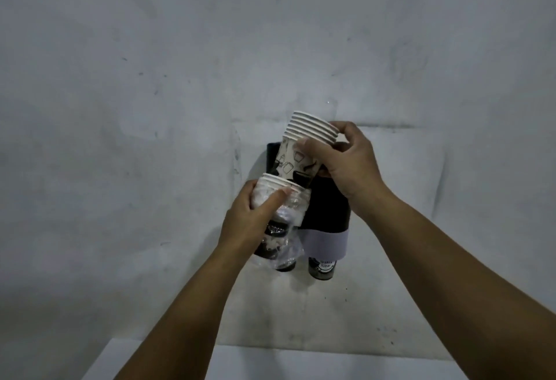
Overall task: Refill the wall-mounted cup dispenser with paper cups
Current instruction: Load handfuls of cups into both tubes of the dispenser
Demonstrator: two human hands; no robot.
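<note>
- Stack of paper cups [296, 151] above the cup dispenser [326, 208]: white rims, cream sides printed with black outline cup drawings and solid black patches.
- Cup dispenser: black body, pale grey band across its lower part.
- Wrapped cup stack [278, 217] left of the dispenser: white rims, black-and-white print under clear plastic.
- Wall [150, 79] behind the dispenser: mottled grey-white.

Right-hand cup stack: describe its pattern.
White with black cup outlines and a black base; head view.

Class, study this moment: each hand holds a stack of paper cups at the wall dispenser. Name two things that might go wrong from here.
1. The right hand pinches the tilted bare stack only near its rims; lower cups might slide off.
2. The left hand grips the wrapped stack through loose plastic, which could slip or snag on the dispenser.
</note>
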